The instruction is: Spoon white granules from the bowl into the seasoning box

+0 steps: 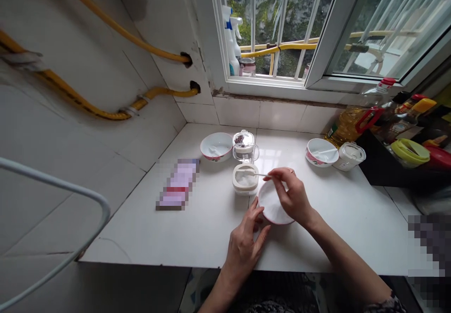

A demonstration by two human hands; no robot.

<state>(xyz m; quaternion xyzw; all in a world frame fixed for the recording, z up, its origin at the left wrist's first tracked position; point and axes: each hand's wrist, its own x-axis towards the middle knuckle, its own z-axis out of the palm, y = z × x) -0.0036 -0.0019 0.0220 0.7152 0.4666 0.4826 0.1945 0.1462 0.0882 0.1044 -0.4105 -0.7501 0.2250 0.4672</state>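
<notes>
Beside a kitchen window, a person is bridging a short gap with a slim white spoon (261, 175), and spillage is looking like the main risk. The spoon is lying across the mouth of an open seasoning jar (245, 191) of white granules; a tilt or a knock against the rim could be scattering grains over the white worktop (169, 238). The jar's raised clear lid (245, 154) is standing at its far side, where a bump could be tipping it shut onto the spoon. A careless wrist could be nudging the round bowl (278, 223), which is sitting just right of the jar and nearer the worktop's edge.

The right hand (291, 196) is reaching in from the near right, arching over the bowl, thumb and fingers closing in a pinch on the spoon's handle. The left hand (244, 240) is resting at the bowl's near left side, partly open, fingers curving along the rim and thumb standing apart, seemingly steadying it rather than gripping.
</notes>
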